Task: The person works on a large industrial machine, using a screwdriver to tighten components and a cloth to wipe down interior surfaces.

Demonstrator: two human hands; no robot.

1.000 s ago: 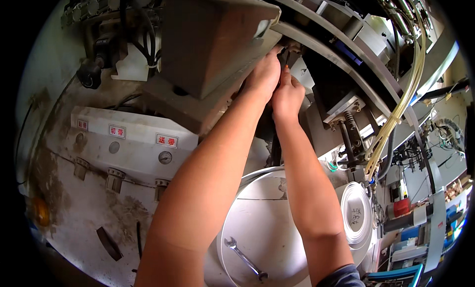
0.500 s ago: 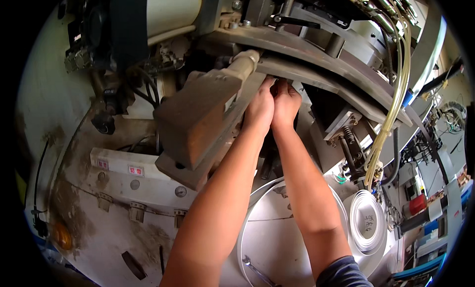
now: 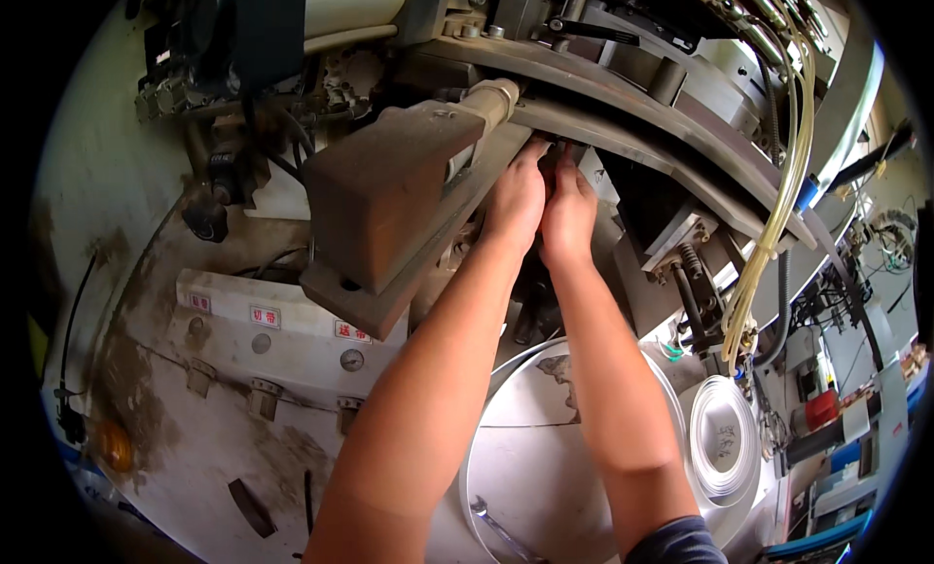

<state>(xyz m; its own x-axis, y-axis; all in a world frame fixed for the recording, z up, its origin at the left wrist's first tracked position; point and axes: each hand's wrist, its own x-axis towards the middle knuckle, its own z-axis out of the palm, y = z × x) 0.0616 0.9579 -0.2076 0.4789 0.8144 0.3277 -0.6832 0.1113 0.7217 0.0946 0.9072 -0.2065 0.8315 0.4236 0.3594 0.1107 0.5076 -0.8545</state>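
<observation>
Both my forearms reach up and forward under a curved metal plate [image 3: 623, 141] of a machine. My left hand [image 3: 518, 196] is beneath its lower edge, fingers pressed together and tips in shadow. Close beside it, my right hand [image 3: 569, 214] points upward with its fingers drawn together near the same spot. Both hands look closed on something small under the plate, but it is hidden and I cannot make it out. Left of my left hand, a heavy rusty metal block [image 3: 384, 194] juts toward me on a slanted bar.
Below my arms stands a round white tray [image 3: 545, 467] with a wrench [image 3: 501, 527] in it. A roll of white strip [image 3: 722, 437] lies to its right. Clear yellowish hoses [image 3: 769, 262] hang at the right. A pale control panel [image 3: 263, 326] with knobs is at the left.
My right hand's fingers have straightened upward from a more curled pose, and the hand sits slightly lower. The view has shifted a little; both hands stay under the plate.
</observation>
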